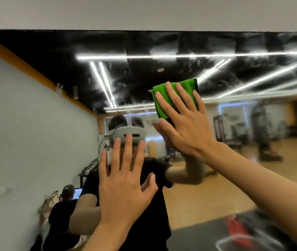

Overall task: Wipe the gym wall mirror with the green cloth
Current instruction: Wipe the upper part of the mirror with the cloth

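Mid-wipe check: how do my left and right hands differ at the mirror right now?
The right hand presses the green cloth flat against the mirror; the left hand is bare and holds nothing. The right hand sits higher, the left hand lower and further left. Both have straight, spread fingers.

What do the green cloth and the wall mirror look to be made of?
Green cloth: soft napped textile, probably microfibre; matte fuzzy pile, dark bound edge, folded into a pad.
Wall mirror: most likely silvered glass; glossy flat face that reflects the ceiling light strips, with hazy smears showing across the dark upper area.
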The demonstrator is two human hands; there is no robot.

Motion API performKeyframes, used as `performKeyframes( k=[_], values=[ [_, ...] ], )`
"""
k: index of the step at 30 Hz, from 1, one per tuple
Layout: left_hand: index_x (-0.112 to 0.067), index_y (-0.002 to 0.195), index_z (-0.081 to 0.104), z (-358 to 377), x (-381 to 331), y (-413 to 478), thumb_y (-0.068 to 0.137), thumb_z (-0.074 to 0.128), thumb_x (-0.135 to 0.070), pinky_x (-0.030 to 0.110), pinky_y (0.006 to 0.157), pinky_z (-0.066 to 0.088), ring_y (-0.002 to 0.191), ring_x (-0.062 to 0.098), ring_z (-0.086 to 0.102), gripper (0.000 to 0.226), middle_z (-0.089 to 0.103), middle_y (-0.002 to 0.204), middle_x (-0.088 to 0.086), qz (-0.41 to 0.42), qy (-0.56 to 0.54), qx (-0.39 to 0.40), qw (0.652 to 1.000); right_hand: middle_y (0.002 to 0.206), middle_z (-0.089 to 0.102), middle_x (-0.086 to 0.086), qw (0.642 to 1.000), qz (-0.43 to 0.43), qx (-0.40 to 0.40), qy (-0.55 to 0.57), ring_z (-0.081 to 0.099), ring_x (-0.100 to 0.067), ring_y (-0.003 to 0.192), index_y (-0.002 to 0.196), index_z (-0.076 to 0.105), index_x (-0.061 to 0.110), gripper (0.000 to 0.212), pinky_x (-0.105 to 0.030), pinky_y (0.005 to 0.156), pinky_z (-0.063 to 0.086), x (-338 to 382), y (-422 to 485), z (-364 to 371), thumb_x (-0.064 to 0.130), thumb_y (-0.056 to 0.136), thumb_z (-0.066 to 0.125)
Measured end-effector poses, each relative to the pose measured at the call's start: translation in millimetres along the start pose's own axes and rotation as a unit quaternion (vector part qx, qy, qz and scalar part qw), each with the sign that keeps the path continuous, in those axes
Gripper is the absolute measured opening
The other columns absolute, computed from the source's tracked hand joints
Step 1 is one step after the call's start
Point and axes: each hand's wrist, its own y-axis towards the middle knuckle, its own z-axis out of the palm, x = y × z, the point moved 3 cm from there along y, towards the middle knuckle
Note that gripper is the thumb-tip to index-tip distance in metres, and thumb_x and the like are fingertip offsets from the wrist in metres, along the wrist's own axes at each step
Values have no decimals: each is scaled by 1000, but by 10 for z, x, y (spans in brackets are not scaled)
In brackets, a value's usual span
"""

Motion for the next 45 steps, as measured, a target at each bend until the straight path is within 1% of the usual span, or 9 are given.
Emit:
performKeyframes(
  k=[5,15,19,27,32,36,38,42,45],
  values=[
    [-17,167,29,8,-18,4,93,47,-57,60,129,13,163,36,13,86,13,177,13,3,24,3,1000,176,13,-1,997,62,-49,14,4,-29,162,166,22,38,65,-67,125,1,115,-24,102,62,106,31],
    [-26,169,23,-194,61,15,96,44,-57,51,129,10,165,27,8,83,9,178,5,39,-44,41,997,175,13,0,995,73,-60,33,5,-27,162,166,21,37,65,-64,126,5,123,-60,120,63,107,28],
    [-25,170,20,-497,690,-70,92,46,-54,45,130,10,164,24,10,87,11,178,5,97,-41,14,994,175,14,-1,994,85,-63,33,6,-26,162,166,23,35,65,-61,127,5,144,-65,111,61,107,29],
    [-10,163,35,-569,2355,-363,92,43,-58,75,121,17,159,48,15,86,19,172,23,-9,55,38,998,176,9,-1,985,167,-33,25,2,-25,163,167,16,35,65,-61,128,4,346,-106,121,59,108,27],
    [-16,169,22,-427,2472,-458,93,35,-64,69,127,8,164,39,-1,91,-3,178,13,-8,38,38,999,176,4,1,975,220,-10,24,-3,-25,163,168,11,36,68,-61,128,2,484,-131,86,64,107,18],
    [-16,168,27,-496,2427,-463,92,40,-62,62,130,4,164,37,3,90,2,178,12,-5,17,10,1000,176,-4,2,935,349,-6,61,-10,-25,162,167,2,37,67,-62,127,-2,957,29,68,60,105,10],
    [-17,168,25,-494,2454,-462,93,41,-63,60,130,2,164,38,3,90,3,178,13,-1,15,6,1000,176,-4,0,950,308,-9,51,-10,-26,162,167,3,36,64,-63,127,-3,1411,299,51,56,106,8],
    [-18,168,26,-490,2496,-480,95,39,-62,58,130,3,163,38,8,86,7,178,13,6,16,-5,1000,177,2,-1,995,93,-5,24,-4,-27,162,168,11,32,63,-62,126,2,2555,797,88,53,109,12],
    [-16,166,32,-498,2497,-493,94,39,-61,57,129,4,163,39,11,86,10,177,13,5,21,-12,1000,176,10,-1,998,-63,18,10,3,-26,162,167,17,32,63,-59,127,4,2832,822,107,54,108,13]
  ],
)
